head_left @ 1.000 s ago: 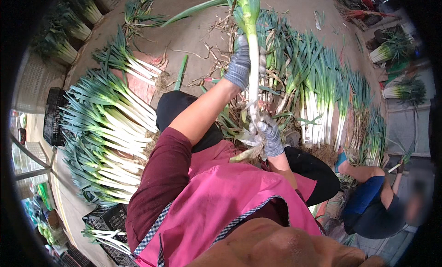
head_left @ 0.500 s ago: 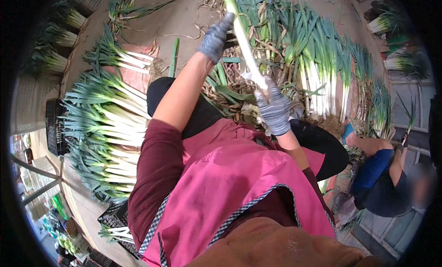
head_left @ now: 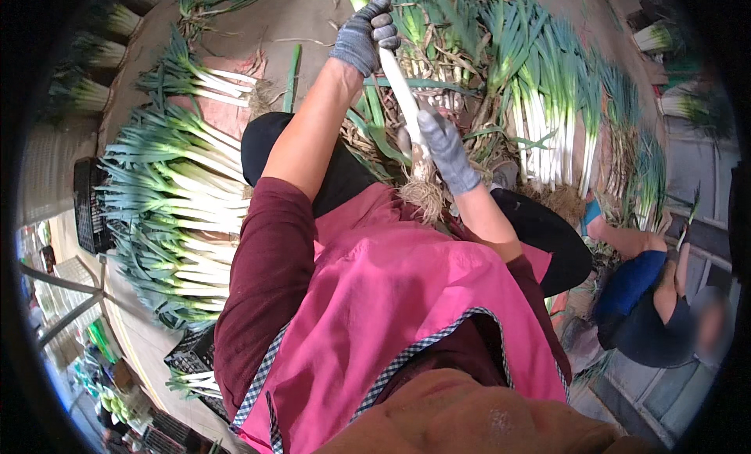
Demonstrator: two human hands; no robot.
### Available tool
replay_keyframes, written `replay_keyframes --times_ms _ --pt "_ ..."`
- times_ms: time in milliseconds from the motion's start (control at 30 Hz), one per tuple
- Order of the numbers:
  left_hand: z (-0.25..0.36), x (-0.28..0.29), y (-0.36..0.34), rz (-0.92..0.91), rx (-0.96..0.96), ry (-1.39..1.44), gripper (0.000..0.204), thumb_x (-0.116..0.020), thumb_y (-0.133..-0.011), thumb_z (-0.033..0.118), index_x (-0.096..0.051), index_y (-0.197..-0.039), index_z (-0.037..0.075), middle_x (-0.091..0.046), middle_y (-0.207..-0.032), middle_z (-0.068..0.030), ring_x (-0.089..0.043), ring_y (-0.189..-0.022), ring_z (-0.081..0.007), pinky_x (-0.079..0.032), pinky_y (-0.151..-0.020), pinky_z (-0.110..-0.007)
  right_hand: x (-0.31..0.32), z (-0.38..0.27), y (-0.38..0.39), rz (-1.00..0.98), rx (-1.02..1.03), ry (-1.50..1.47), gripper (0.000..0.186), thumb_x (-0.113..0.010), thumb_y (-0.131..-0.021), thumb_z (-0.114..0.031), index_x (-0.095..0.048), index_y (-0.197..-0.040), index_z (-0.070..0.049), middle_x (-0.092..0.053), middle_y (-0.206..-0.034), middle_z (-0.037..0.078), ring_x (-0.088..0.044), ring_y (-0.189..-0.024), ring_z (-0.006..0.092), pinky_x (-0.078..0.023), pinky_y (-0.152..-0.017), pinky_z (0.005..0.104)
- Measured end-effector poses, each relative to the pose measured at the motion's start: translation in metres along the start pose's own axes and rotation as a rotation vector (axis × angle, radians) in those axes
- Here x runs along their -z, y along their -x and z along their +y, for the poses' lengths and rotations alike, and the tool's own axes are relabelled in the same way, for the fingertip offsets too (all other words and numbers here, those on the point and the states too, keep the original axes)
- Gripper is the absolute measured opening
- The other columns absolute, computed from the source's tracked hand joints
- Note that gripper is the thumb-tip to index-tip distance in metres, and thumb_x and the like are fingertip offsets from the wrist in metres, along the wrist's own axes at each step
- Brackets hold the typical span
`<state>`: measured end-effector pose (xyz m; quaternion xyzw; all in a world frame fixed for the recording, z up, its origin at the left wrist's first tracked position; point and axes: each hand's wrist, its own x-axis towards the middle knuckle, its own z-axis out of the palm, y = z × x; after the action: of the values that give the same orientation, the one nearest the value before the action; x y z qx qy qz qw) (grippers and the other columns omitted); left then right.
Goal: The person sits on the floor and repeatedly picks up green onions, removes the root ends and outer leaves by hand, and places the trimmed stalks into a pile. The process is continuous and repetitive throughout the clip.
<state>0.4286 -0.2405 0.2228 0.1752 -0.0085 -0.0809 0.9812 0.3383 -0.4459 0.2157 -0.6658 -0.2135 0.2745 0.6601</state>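
Note:
A leek (head_left: 401, 88) slants in front of me, its green top far and its white shaft running down toward a bushy root end (head_left: 422, 194). My left hand (head_left: 362, 36), in a grey work glove, is wrapped round the upper shaft just below the green. Lower down, my right hand (head_left: 448, 150), gloved the same way, holds the shaft above the roots, thumb on the near side and fingers partly hidden behind. Brownish outer skin shows just above the roots. Under the leek lies a heap of stripped leaves (head_left: 383, 145).
Rows of white-shafted leeks (head_left: 199, 219) lie at left beside a black crate (head_left: 92, 206). More leeks with roots (head_left: 540, 133) are stacked at right. Another crate (head_left: 192, 352) stands lower left. A person (head_left: 649, 305) sits at far right, holding a leek.
The leek has shifted slightly left and nearer, and its roots now show below my right hand. My right hand has moved up and turned on the shaft; my left still grips it.

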Motion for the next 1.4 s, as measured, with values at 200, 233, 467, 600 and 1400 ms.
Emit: replay_keyframes --times_ms 200,233,467,600,1400 --pt "0.008 0.003 0.003 -0.062 0.031 -0.032 0.017 -0.047 -0.085 0.023 -0.050 -0.070 0.014 -0.035 -0.047 0.0052 -0.033 -0.036 -0.0087 -0.032 -0.035 -0.023 0.000 -0.007 0.047 0.211 -0.009 0.283 0.036 -0.045 -0.085 -0.030 -0.055 -0.101 0.001 -0.058 -0.075 0.006 -0.051 -0.065 0.0110 -0.041 -0.059 0.0243" --pt "0.012 -0.001 0.004 -0.068 0.038 -0.006 0.020 -0.047 -0.085 0.027 -0.051 -0.070 0.014 -0.039 -0.048 0.0037 -0.036 -0.037 -0.0103 -0.034 -0.036 -0.024 0.003 -0.010 0.054 0.197 -0.103 0.401 0.034 -0.043 -0.086 -0.028 -0.055 -0.101 0.001 -0.058 -0.076 0.007 -0.050 -0.065 0.0116 -0.041 -0.058 0.0247" --pt "0.007 0.014 -0.010 0.113 -0.071 -0.030 0.012 -0.046 -0.083 0.020 -0.048 -0.072 0.017 -0.030 -0.047 0.0074 -0.028 -0.036 -0.0075 -0.029 -0.034 -0.023 0.018 0.006 0.103 0.312 0.220 0.827 0.022 -0.049 -0.082 -0.016 -0.055 -0.099 -0.004 -0.059 -0.074 0.012 -0.058 -0.064 0.0227 -0.045 -0.056 0.0299" --pt "0.043 0.030 -0.009 0.205 -0.214 -0.107 0.006 -0.047 -0.082 0.018 -0.048 -0.076 0.016 -0.030 -0.048 0.0075 -0.027 -0.036 -0.0063 -0.027 -0.033 -0.021 0.027 0.010 0.143 0.210 0.147 0.787 0.018 -0.053 -0.078 -0.018 -0.056 -0.093 -0.008 -0.057 -0.071 0.014 -0.055 -0.058 0.0302 -0.044 -0.049 0.0370" --pt "-0.052 -0.027 0.033 0.423 0.067 -0.481 0.039 -0.053 -0.074 0.053 -0.049 -0.068 0.014 -0.041 -0.047 0.0048 -0.036 -0.035 -0.0074 -0.032 -0.033 -0.021 0.027 -0.042 -0.133 0.312 0.018 0.188 0.023 -0.062 -0.074 -0.019 -0.057 -0.086 0.000 -0.056 -0.064 0.005 -0.049 -0.053 0.0112 -0.041 -0.049 0.0249"
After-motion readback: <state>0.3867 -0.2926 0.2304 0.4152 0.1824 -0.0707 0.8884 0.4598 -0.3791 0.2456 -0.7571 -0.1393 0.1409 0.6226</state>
